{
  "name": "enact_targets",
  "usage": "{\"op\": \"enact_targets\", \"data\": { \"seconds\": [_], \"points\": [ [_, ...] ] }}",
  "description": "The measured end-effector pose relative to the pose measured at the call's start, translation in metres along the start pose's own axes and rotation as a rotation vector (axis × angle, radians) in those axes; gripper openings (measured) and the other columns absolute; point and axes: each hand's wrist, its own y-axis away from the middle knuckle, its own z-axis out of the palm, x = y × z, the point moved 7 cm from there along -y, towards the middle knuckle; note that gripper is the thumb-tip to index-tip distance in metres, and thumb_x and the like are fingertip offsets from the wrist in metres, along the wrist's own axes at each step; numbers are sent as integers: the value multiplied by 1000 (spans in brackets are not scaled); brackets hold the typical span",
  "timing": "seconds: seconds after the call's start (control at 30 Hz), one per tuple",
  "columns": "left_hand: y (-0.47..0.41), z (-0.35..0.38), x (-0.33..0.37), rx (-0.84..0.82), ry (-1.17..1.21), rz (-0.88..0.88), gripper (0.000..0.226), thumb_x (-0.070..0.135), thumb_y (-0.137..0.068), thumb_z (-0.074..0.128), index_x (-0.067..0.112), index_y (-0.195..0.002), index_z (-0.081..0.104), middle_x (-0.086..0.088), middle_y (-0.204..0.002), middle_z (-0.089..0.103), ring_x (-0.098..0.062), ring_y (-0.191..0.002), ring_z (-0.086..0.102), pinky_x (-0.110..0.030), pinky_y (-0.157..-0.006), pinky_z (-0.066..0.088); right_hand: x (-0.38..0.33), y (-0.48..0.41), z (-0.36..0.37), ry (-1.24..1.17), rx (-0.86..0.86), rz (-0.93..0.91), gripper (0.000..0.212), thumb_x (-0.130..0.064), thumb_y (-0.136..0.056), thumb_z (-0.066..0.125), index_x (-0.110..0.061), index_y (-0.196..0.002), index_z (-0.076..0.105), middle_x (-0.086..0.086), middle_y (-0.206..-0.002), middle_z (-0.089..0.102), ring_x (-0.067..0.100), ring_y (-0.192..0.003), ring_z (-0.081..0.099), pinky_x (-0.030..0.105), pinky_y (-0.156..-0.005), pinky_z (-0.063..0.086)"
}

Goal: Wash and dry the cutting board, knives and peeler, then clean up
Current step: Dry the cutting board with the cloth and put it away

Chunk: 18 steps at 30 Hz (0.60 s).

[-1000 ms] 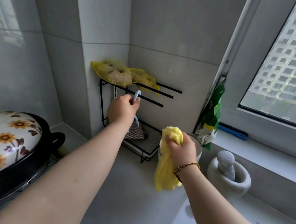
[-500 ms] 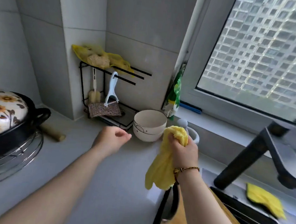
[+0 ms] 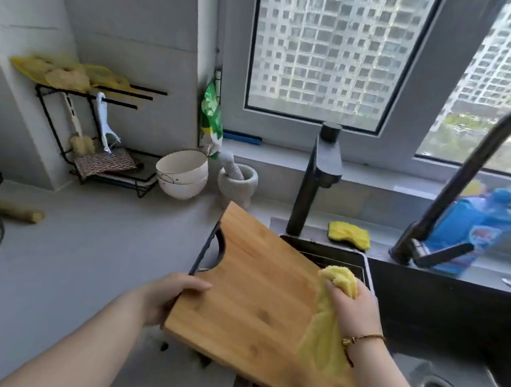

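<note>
No legible text anywhere; print on the green bag and blue package too blurred

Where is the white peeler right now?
Head view, far left: the peeler hangs from the black rack, beside a brush, left of the bowls.

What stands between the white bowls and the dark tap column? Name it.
A grey stone mortar with its pestle standing in it, shown in the head view.

Cutting board lies across the counter edge and the sink. Left hand grips its left edge; right hand holds a cloth on its right part. Behind on the counter, left to right: rack with hanging peeler, bowls, mortar.
</note>
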Motion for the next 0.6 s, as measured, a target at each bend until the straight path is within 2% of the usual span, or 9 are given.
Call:
{"op": "enact_targets", "data": {
  "seconds": [0.07,0.17,0.23,0.3,0.4,0.5,0.6],
  "points": [
    [2,1,0,34,-49,-31,35,15,-60,65,3,-93,62,-10,-73,70,-24,-66,66,-31,-64,53,24,5,-16,20,39,107,10,-11,-84,61,-2,-80,61,8,-69,53,23,-72,49,37,-73,45],
    [7,3,4,94,-40,-24,43,17,-54,61,1,-95,60,-12,-71,69,-29,-72,62,-36,-68,49,41,10,-32,6,69,172,9,-12,-85,61,-7,-78,59,7,-70,53,22,-74,50,37,-74,46],
    [13,10,8,123,-52,-7,30,12,-62,65,1,-89,59,-11,-63,68,-29,-69,60,-34,-64,49,45,11,-45,-13,99,184,11,-12,-85,60,-8,-76,59,5,-70,53,24,-76,51,35,-73,45],
    [21,18,12,153,-66,-4,10,11,-80,59,2,-84,57,-10,-55,66,-29,-68,57,-34,-63,46,47,12,-55,-22,123,190,18,-13,-86,60,-14,-68,54,3,-69,52,24,-78,51,38,-78,47],
    [34,27,22,167,-83,27,12,10,-87,49,2,-80,55,-10,-50,63,-29,-66,55,-34,-60,43,46,13,-63,-40,144,191,18,-14,-86,60,-15,-68,54,4,-70,53,26,-80,53,42,-82,48],
    [50,30,33,198,-48,64,11,12,-85,50,2,-81,53,-12,-58,59,-29,-62,53,-32,-55,40,45,16,-69,-52,147,194,14,-14,-86,59,-11,-73,57,3,-70,52,25,-80,52,38,-80,47],
    [65,24,33,225,11,104,24,20,-71,61,2,-86,54,-15,-69,57,-30,-62,52,-33,-55,40,42,20,-78,-55,151,184,14,-14,-86,59,-11,-73,56,2,-70,52,23,-79,52,37,-79,47]
  ]
}}
